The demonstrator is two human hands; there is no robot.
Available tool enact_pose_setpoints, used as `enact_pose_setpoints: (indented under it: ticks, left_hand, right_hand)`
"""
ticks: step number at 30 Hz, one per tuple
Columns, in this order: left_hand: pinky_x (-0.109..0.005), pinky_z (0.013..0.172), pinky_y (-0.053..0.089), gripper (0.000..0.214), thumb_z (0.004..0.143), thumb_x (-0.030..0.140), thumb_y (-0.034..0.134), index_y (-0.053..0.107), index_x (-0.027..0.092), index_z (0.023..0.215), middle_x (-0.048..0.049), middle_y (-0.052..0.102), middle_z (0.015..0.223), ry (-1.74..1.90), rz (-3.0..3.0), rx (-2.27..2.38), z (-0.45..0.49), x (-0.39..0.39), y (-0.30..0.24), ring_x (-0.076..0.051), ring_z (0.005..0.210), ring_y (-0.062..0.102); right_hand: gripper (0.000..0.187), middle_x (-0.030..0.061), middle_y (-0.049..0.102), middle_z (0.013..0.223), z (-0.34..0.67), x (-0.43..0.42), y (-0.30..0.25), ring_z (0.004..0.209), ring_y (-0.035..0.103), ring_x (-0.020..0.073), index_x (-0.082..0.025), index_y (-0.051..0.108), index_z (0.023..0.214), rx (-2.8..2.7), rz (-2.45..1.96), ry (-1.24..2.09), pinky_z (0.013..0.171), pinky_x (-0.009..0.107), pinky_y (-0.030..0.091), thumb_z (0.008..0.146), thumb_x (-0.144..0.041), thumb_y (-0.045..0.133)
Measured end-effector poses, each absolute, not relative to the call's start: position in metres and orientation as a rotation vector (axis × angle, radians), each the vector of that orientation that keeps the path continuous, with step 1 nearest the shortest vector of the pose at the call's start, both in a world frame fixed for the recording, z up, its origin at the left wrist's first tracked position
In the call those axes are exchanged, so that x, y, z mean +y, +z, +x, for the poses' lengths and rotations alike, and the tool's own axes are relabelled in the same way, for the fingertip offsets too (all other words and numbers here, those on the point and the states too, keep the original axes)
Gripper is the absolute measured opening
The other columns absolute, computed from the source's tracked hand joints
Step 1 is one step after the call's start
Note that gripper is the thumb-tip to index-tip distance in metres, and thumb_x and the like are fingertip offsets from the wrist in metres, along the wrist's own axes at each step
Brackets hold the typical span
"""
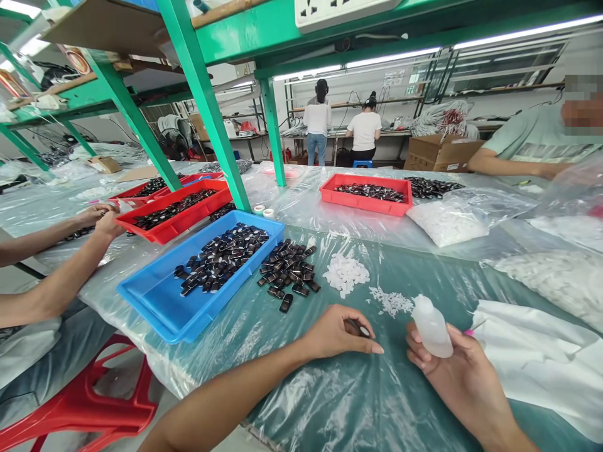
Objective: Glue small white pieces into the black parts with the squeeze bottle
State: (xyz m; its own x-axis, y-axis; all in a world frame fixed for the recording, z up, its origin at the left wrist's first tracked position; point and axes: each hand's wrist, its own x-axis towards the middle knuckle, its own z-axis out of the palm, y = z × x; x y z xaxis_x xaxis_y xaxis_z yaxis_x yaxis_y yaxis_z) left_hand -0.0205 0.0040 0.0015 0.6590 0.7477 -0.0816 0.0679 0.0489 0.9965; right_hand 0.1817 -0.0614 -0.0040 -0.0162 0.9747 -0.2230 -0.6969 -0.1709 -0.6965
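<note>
My left hand (335, 334) is closed around a small black plastic piece (362, 331) with a white spot on it, just above the plastic-covered table. A translucent white squeeze bottle (434, 333) is gripped in my right hand (464, 376), its capped end tilted up and to the left. Beyond my hands lie a pile of white discs (346, 274) and a smaller heap of tiny white bits (392, 301). To their left is a loose pile of black pieces (289, 270), beside a blue tray (155, 304) partly filled with similar black pieces.
Red trays (162, 233) of black parts stand at left and another red tray (325, 194) at the back. Green shelf posts (207, 107) rise from the table. Bags of white parts (455, 220) and white cloth-like sheeting (532, 358) lie right. Co-workers' arms (51, 282) reach in at left.
</note>
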Motion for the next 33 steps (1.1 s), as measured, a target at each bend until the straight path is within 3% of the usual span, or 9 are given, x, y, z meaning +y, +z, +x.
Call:
enact_pose_setpoints:
  ticks: [6,11,14,17,27,33]
  left_hand:
    - [-0.023,0.064,0.048,0.034,0.068,0.035,0.073,0.072,0.012,0.092,-0.0081,0.063,0.088,0.558,1.649,0.694,-0.022,0.003,0.001,-0.014,0.072,0.06]
    - [-0.02,0.059,0.045,0.017,0.076,0.025,0.063,0.071,0.014,0.086,-0.0058,0.06,0.087,0.628,2.052,0.823,-0.022,0.001,0.004,-0.011,0.068,0.056]
    - [-0.019,0.061,0.043,0.018,0.079,0.016,0.056,0.069,0.016,0.092,-0.0036,0.061,0.081,0.656,2.208,0.843,-0.021,0.0,0.005,-0.011,0.068,0.055]
    - [-0.018,0.063,0.042,0.023,0.082,0.015,0.054,0.068,0.017,0.1,-0.0026,0.062,0.081,0.655,2.264,0.832,-0.021,0.0,0.005,-0.011,0.069,0.055]
    - [-0.019,0.065,0.041,0.02,0.08,0.012,0.056,0.068,0.017,0.095,-0.0025,0.061,0.084,0.625,2.338,0.86,-0.022,0.001,0.002,-0.012,0.073,0.056]
    - [-0.019,0.064,0.042,0.019,0.079,0.015,0.057,0.068,0.017,0.094,-0.0032,0.061,0.087,0.623,2.293,0.874,-0.021,0.0,0.003,-0.012,0.074,0.056]
  right_hand:
    - [0.019,-0.002,0.041,0.068,0.174,-0.063,-0.008,0.052,0.035,0.0076,-0.02,0.057,0.08,-0.261,-0.776,1.583,0.049,0.024,0.039,0.08,-0.039,0.057]
    - [0.029,-0.005,0.034,0.059,0.167,-0.065,-0.009,0.044,0.024,0.005,-0.019,0.053,0.07,-0.237,-0.8,1.565,0.04,0.02,0.029,0.08,-0.046,0.057]
    - [0.031,-0.0063,0.032,0.055,0.163,-0.066,-0.008,0.042,0.018,0.0036,-0.018,0.051,0.066,-0.313,-0.878,1.536,0.039,0.019,0.025,0.08,-0.045,0.058]
    - [0.029,-0.0063,0.032,0.054,0.16,-0.067,-0.01,0.043,0.02,0.0037,-0.017,0.055,0.07,-0.423,-0.998,1.449,0.04,0.019,0.024,0.079,-0.044,0.059]
    - [0.031,-0.0061,0.033,0.055,0.164,-0.073,-0.017,0.05,0.027,0.0073,-0.02,0.059,0.092,-0.701,-1.271,1.167,0.045,0.02,0.024,0.077,-0.048,0.061]
    - [0.035,-0.0021,0.049,0.063,0.163,-0.076,-0.013,0.054,0.04,0.011,-0.021,0.061,0.093,-0.887,-1.408,0.934,0.046,0.022,0.033,0.072,-0.048,0.065]
